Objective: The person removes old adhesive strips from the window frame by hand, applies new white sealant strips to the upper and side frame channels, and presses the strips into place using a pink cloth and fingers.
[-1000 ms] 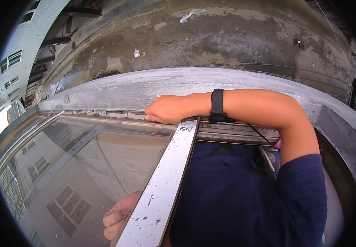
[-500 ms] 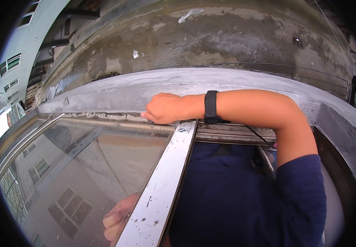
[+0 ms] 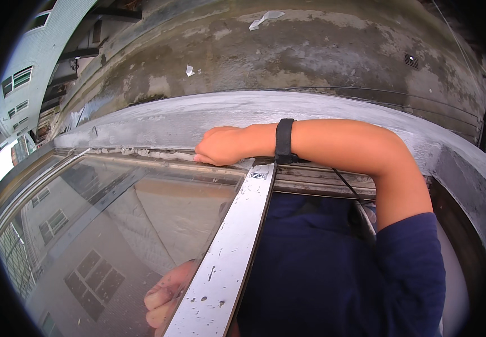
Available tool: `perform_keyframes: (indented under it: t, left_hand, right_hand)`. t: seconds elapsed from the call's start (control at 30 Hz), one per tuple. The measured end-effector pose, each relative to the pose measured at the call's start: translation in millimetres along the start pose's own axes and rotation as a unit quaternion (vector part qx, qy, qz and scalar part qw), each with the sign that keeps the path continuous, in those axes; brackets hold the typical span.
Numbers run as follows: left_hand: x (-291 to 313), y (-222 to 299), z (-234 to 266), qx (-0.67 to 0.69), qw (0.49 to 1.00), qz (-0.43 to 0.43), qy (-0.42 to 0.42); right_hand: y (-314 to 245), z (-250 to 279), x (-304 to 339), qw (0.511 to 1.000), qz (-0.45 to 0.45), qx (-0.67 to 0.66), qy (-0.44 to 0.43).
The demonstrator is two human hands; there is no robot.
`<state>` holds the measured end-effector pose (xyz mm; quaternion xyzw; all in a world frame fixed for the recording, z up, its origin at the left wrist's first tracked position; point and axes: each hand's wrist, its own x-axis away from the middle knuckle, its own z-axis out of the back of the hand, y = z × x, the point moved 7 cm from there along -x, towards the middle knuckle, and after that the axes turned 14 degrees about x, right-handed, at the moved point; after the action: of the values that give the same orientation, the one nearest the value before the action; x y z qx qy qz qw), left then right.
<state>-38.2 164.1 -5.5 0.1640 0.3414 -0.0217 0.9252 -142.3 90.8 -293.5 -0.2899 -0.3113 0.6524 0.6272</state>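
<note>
Leftward, glass pane (image 3: 108,224): smooth and reflecting; likely stiff, slippery and breakable, so poor to grip flat.
Pale strip (image 3: 147,152): crumpled along the glass pane's edge, beside the grey ledge (image 3: 142,132); seems light and soft, best pinched at its raised folds.
Left hand (image 3: 170,295): behind the glass, fingers curled near the white bar (image 3: 226,241); whether it grips anything, I cannot tell.
Right hand (image 3: 220,146): loosely curled, fingertips at the strip's right end; any hold is hidden.
White bar: tilted, spotted, probably rigid; the surest handhold.
Window track (image 3: 321,178): beneath the forearm.
</note>
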Motion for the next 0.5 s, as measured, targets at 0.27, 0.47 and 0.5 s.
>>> perform_keyframes:
  t: [0.27,0.47,0.5]
  left_hand:
    - [6.4,3.3,3.2,-0.019,0.999,-0.015,0.024]
    - [8.2,2.0,5.7,-0.07,0.997,-0.031,0.032]
    - [9.0,2.4,6.3,-0.09,0.995,-0.034,0.032]
  right_hand:
    - [14.7,-0.9,-10.6,0.999,0.001,0.017,0.052]
    - [15.1,22.0,-22.6,0.998,-0.038,0.001,0.048]
    - [6.5,22.9,-24.8,0.998,-0.02,0.0,0.06]
